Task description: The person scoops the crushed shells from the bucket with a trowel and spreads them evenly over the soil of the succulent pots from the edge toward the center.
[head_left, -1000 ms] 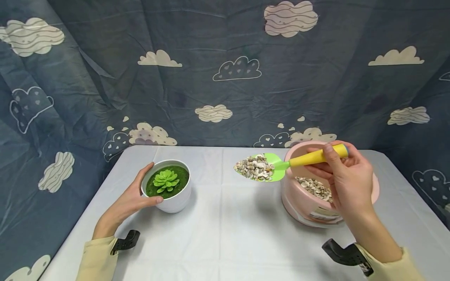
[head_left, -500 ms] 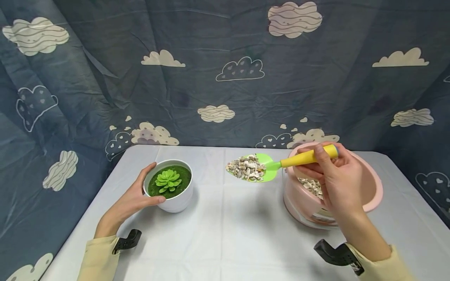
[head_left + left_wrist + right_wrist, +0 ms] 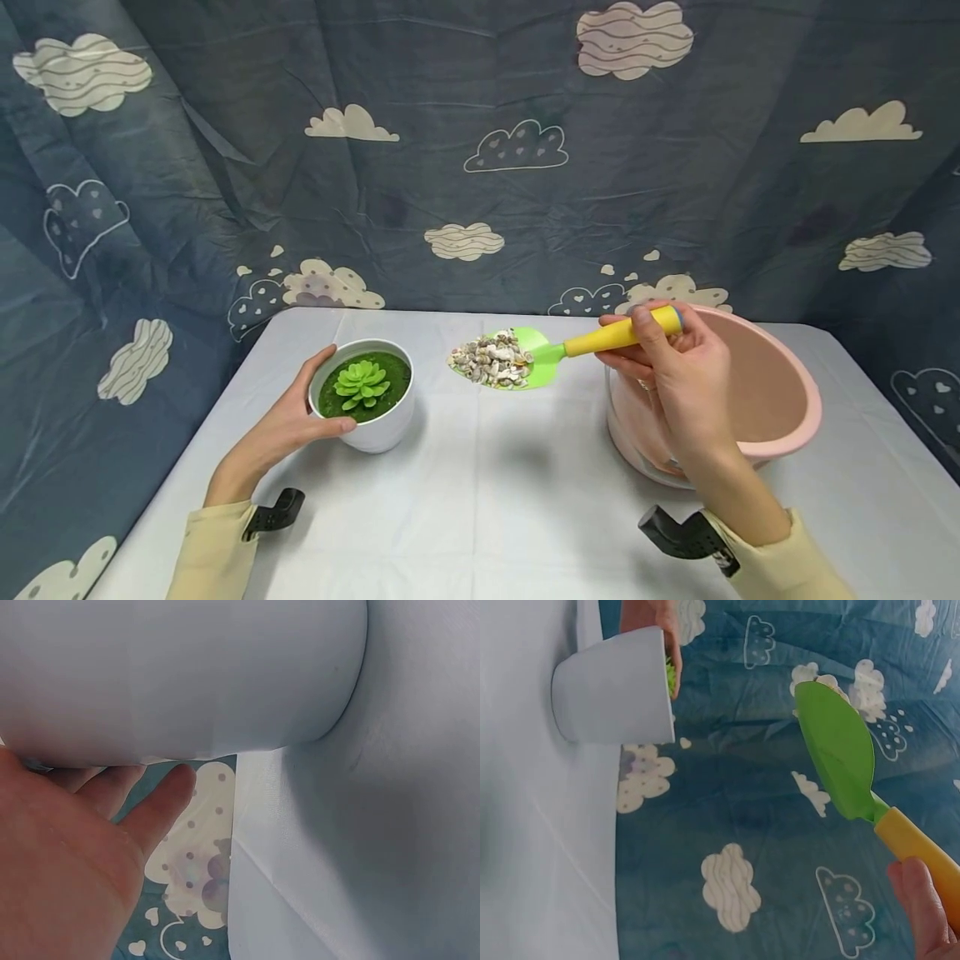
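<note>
In the head view my right hand (image 3: 686,387) pinches the yellow handle of a small garden trowel (image 3: 546,358), held level above the table. Its green blade bears a heap of small shells or pebbles (image 3: 491,360). The right wrist view shows the underside of the blade (image 3: 840,754), with thumb and fingers at the handle. My left hand (image 3: 281,425) holds a white flower pot (image 3: 386,425) by its left side, thumb at the near rim. Inside the pot, a green succulent (image 3: 362,384) sits on dark green soil or moss. The trowel's tip points left, towards this pot, a short way apart.
A large pink pot (image 3: 776,379) stands on the right of the white-covered table (image 3: 442,517), partly hidden behind my right hand. A dark blue cloth (image 3: 517,208) with cloud prints hangs along the back and sides.
My right hand has carried the loaded trowel left, away from over the pink pot and closer to the white one. The left hand keeps its hold, and the view has shifted slightly.
</note>
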`<state>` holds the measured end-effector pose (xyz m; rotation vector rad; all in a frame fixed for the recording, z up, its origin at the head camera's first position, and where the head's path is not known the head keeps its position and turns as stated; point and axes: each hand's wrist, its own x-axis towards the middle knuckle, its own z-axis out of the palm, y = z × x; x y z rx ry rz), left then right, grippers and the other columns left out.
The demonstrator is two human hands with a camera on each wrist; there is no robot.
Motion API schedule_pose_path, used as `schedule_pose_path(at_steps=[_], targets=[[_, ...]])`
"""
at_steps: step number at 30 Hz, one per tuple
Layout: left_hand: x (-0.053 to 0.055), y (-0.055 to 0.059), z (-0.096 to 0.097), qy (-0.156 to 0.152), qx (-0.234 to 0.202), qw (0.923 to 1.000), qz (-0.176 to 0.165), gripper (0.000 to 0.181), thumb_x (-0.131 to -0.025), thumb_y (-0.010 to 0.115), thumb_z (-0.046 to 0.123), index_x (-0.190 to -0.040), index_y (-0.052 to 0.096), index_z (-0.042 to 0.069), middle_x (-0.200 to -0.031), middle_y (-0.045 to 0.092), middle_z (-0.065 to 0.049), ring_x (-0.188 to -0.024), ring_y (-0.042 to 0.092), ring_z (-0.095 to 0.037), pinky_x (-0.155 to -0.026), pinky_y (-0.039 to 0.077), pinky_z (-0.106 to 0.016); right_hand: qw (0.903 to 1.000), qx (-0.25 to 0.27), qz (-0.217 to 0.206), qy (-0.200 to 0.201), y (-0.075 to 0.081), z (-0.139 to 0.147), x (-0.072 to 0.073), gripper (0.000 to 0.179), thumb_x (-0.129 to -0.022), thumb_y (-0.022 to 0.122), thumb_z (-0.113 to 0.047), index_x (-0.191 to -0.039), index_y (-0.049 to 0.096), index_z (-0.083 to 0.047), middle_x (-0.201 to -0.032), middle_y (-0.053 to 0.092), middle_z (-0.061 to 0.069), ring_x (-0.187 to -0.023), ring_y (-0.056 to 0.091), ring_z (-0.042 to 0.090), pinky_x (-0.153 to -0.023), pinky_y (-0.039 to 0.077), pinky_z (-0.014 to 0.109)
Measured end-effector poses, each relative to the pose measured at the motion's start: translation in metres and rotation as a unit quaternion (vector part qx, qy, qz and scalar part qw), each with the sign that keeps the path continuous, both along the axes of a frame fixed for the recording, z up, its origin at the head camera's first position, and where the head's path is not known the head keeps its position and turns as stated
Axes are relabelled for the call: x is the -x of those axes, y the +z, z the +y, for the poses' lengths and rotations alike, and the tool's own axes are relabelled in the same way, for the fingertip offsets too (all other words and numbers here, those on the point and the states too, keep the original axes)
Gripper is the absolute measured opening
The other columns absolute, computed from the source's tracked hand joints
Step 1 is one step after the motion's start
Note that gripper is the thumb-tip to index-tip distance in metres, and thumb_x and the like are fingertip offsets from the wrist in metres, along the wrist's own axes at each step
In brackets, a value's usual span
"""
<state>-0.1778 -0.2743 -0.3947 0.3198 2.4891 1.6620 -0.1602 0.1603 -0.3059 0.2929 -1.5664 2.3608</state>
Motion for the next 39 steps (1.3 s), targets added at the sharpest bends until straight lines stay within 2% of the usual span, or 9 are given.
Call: schedule_pose_path(at_steps=[13,21,26,33,39], targets=[[0.004,0.002,0.000,0.002,0.004,1.0000,0.000,0.106,-0.079,0.081,0.019,-0.159,0.011,0.022,-0.155,0.023,-0.014,-0.137,0.028,-0.034,-0.104,0.029,-0.057,0.9994,0.004,-0.002,0.036,-0.006,-0.024,0.014,0.032,-0.094,0.066,-0.010,-0.112,0.048,0.010,-0.105,0.067,0.025,-0.098,0.067,0.038,-0.073,0.052,0.047],[0.006,0.003,0.000,0.001,0.006,1.0000,0.000,0.106,-0.079,0.081,0.019,-0.159,0.010,0.022,-0.156,0.022,-0.015,-0.137,0.028,-0.035,-0.103,0.031,-0.056,0.9994,-0.005,-0.016,0.031,-0.012,-0.043,0.023,0.029,-0.094,0.068,-0.013,-0.109,0.052,0.006,-0.104,0.069,0.025,-0.091,0.070,0.036,-0.073,0.054,0.047],[0.007,0.003,0.001,-0.001,0.006,1.0000,0.001,0.106,-0.079,0.081,0.019,-0.159,0.011,0.022,-0.155,0.023,-0.015,-0.136,0.029,-0.035,-0.104,0.031,-0.056,0.9993,0.000,-0.018,0.034,-0.018,-0.056,0.030,0.027,-0.093,0.069,-0.013,-0.107,0.053,0.005,-0.099,0.070,0.022,-0.085,0.071,0.036,-0.072,0.055,0.047],[0.005,0.001,0.000,-0.002,-0.006,1.0000,-0.007,0.106,-0.080,0.081,0.018,-0.159,0.010,0.020,-0.156,0.021,-0.015,-0.136,0.029,-0.036,-0.104,0.030,-0.056,0.9971,0.002,-0.047,0.059,-0.031,-0.072,0.041,0.028,-0.093,0.069,-0.015,-0.108,0.053,0.002,-0.101,0.070,0.020,-0.086,0.071,0.032,-0.074,0.055,0.045],[0.002,-0.001,0.000,0.000,-0.008,1.0000,-0.006,0.105,-0.080,0.081,0.018,-0.158,0.011,0.019,-0.156,0.021,-0.015,-0.137,0.028,-0.036,-0.104,0.030,-0.056,0.9963,0.000,-0.061,0.061,-0.038,-0.084,0.046,0.030,-0.092,0.070,-0.017,-0.108,0.053,0.003,-0.100,0.070,0.020,-0.084,0.072,0.032,-0.073,0.055,0.044]])
